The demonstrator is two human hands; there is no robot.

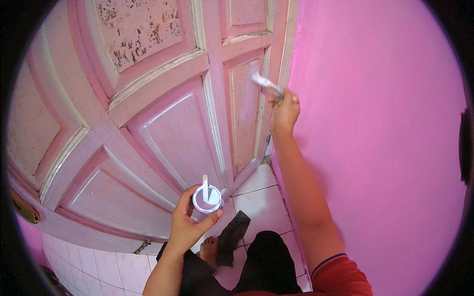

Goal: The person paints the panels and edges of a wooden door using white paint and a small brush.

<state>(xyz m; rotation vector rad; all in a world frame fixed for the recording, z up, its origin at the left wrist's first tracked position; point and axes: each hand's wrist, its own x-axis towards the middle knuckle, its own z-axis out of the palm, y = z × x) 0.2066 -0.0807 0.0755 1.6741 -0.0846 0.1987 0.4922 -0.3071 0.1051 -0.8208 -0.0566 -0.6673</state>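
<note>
My right hand grips a paintbrush by its handle. The white-coated bristles are at the narrow recessed panel of a pink wooden door, where a pale wet-looking patch shows. In my left hand is a small clear cup of whitish paint, held from the side with the thumb near its rim. A flat wooden stick stands in the cup. The door's lower middle panel has whitish edges, while an upper panel is blotched with brown flaking spots.
A bright pink wall runs close along my right side. White floor tiles lie below, with a dark piece of material beside my bare foot. A brass-coloured door plate is at the far left.
</note>
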